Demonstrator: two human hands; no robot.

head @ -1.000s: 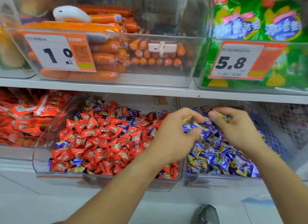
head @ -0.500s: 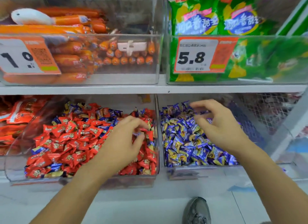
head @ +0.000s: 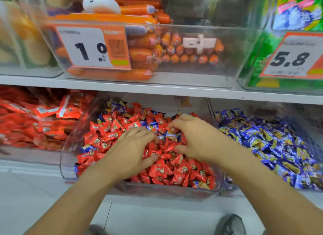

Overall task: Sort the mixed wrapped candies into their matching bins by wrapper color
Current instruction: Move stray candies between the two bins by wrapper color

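Above my working area I see a clear tub of orange sausages (head: pixel 143 47) with a price tag reading 1.0 (head: pixel 90 47), and green snack bags (head: pixel 297 16) behind a 5.8 tag (head: pixel 291 59). The white shelf (head: pixel 157 90) carrying them overhangs the back of the lower bins. Red packets (head: pixel 40 119) fill the compartment far left, and a grey shoe (head: pixel 230 225) shows on the floor below.

Both hands are down in the middle bin (head: pixel 70 157), which is heaped with red candies (head: pixel 167 171) with a few blue candies (head: pixel 172 136) scattered among them. My left hand (head: pixel 132 150) lies on the heap with fingers loosely bent; I cannot tell if it has hold of anything. My right hand (head: pixel 197 138) hovers claw-like, fingertips touching wrappers near a blue one; whether it pinches that one is unclear. The neighbouring right bin (head: pixel 227 184) holds the blue-and-yellow wrapped pile (head: pixel 272 143).
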